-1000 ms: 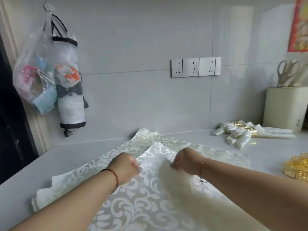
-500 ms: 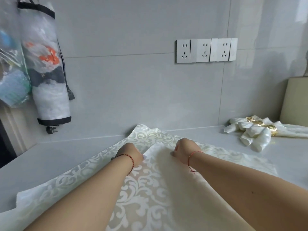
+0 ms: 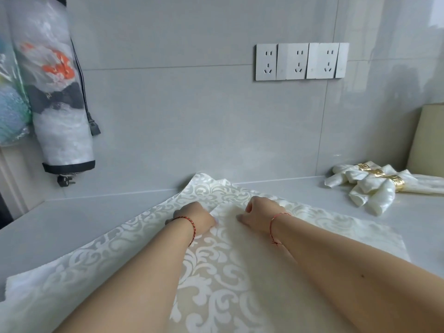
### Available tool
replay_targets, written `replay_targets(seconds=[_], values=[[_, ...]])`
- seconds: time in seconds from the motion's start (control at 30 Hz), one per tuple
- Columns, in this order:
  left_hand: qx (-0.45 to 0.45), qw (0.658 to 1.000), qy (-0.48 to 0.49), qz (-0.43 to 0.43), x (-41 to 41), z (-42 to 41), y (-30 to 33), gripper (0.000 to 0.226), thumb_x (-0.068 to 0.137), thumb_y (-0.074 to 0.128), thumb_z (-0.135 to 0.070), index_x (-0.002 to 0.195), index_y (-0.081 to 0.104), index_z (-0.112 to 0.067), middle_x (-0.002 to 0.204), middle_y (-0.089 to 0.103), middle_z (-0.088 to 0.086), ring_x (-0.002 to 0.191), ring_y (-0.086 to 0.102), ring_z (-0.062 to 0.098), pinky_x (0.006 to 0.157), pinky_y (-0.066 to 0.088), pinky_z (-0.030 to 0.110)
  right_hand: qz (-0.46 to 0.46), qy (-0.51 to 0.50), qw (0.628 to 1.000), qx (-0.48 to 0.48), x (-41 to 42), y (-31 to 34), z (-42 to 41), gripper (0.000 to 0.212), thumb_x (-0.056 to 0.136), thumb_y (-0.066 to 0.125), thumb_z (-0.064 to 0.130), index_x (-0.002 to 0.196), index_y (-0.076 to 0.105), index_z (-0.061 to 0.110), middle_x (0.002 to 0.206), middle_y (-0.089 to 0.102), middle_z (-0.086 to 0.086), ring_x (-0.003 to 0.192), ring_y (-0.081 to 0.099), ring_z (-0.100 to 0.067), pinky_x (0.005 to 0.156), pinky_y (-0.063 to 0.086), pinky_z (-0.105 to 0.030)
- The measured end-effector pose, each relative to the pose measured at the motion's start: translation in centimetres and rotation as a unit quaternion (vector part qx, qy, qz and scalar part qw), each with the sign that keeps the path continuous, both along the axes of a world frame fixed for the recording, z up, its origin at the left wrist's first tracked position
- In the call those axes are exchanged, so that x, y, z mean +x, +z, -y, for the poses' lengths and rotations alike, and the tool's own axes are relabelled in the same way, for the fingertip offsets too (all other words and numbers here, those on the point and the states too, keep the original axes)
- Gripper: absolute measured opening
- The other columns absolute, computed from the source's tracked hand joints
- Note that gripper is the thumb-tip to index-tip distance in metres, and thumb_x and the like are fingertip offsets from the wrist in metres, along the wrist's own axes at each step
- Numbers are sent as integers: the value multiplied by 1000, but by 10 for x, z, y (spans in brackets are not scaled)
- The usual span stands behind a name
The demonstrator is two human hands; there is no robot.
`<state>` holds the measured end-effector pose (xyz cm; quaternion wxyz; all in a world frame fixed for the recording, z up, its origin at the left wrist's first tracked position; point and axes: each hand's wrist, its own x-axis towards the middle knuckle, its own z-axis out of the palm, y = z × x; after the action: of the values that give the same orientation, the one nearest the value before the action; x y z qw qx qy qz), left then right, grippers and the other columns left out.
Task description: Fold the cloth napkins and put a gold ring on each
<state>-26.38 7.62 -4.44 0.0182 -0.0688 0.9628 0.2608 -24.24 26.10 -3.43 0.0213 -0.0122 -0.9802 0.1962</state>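
Note:
A cream damask napkin [image 3: 108, 251] lies spread on the grey counter [image 3: 72, 217], one corner folded over toward the far side. My left hand [image 3: 195, 215] and my right hand [image 3: 260, 212] sit side by side on that folded corner, fingers curled, each pinching the cloth's edge. Finished rolled napkins [image 3: 374, 191] with gold rings [image 3: 397, 182] lie in a pile at the far right by the wall.
A hanging bag holder stuffed with plastic bags [image 3: 57, 92] and a plug [image 3: 64, 181] hang on the left wall. Wall sockets [image 3: 300, 61] sit above the counter. A cream container [image 3: 427, 140] stands at the far right edge.
The camera has moved closer and tilted down. Both hands have slid the folded corner a little farther toward the wall, still pinching it. The loose gold rings at right have left the view.

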Motion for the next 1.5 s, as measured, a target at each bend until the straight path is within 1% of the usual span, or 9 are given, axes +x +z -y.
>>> replay_targets(seconds=[0.17, 0.27, 0.47, 0.57, 0.67, 0.83, 1.0, 1.27, 1.5], values=[[118, 992, -30, -40, 10, 8, -6, 33, 71, 74, -37, 58, 50, -19, 49, 55, -10, 55, 51, 18, 71, 42, 30, -22, 29, 997, -70, 0, -5, -8, 16, 81, 61, 40, 75, 57, 25, 90, 65, 7, 91, 60, -18, 77, 45, -28], [198, 977, -52, -58, 19, 13, -4, 11, 76, 73, -17, 71, 64, -20, 57, 64, -5, 56, 54, 17, 63, 44, 28, -41, 68, 978, -191, -3, -9, -14, 8, 83, 60, 19, 81, 61, 27, 88, 66, 8, 81, 63, -14, 72, 53, -25], [224, 971, -84, -26, 30, 7, 15, 29, 80, 50, 8, 84, 70, -12, 85, 64, -1, 71, 54, 15, 53, 44, 17, 9, 136, 911, -390, 7, 2, -16, 24, 67, 50, 5, 72, 69, 18, 78, 66, 6, 75, 56, -11, 70, 44, -21], [255, 964, -71, -25, 28, 7, 15, 6, 72, 69, -16, 77, 69, -12, 83, 62, 4, 71, 56, 19, 59, 47, 20, 4, 145, 931, -336, 11, 3, -15, 19, 86, 57, 13, 73, 71, 18, 80, 67, 8, 74, 57, -8, 73, 45, -21], [197, 975, -90, -49, 31, 10, 7, 32, 52, 73, -44, 72, 70, -19, 67, 64, -5, 65, 57, 15, 69, 49, 29, -21, 165, 957, -236, 9, -3, -14, 10, 79, 73, 29, 80, 68, 21, 76, 63, 13, 65, 56, -3, 64, 45, -18], [106, 987, -118, -40, 28, 6, 6, 45, 48, 77, -53, 87, 64, -35, 89, 62, -13, 86, 62, 12, 89, 51, 34, -23, 164, 978, -128, 2, -6, -12, 13, 78, 71, 40, 86, 62, 35, 83, 57, 15, 76, 56, -7, 66, 44, -21], [39, 988, -145, -36, 32, 3, 14, 21, 80, 74, -38, 72, 60, -24, 61, 56, -7, 53, 51, 11, 54, 39, 22, -24, 163, 984, -71, 3, -2, -10, 20, 83, 68, 37, 70, 53, 33, 75, 55, 15, 73, 53, -8, 58, 37, -21], [33, 981, -176, -73, 38, 2, 17, 15, 82, 74, -31, 86, 65, -21, 72, 60, -4, 54, 53, 10, 47, 40, 18, -30, 190, 980, -54, 12, 7, -7, 20, 80, 72, 31, 73, 53, 28, 69, 52, 12, 61, 46, -3, 52, 33, -21], [61, 973, -199, -102, 46, -3, 23, 18, 73, 72, -3, 67, 64, -18, 60, 62, -5, 43, 51, 5, 43, 41, 19, -81, 216, 972, -35, 19, 9, -6, 24, 75, 68, 14, 66, 50, 29, 75, 56, 11, 73, 52, -14, 58, 40, -23]])
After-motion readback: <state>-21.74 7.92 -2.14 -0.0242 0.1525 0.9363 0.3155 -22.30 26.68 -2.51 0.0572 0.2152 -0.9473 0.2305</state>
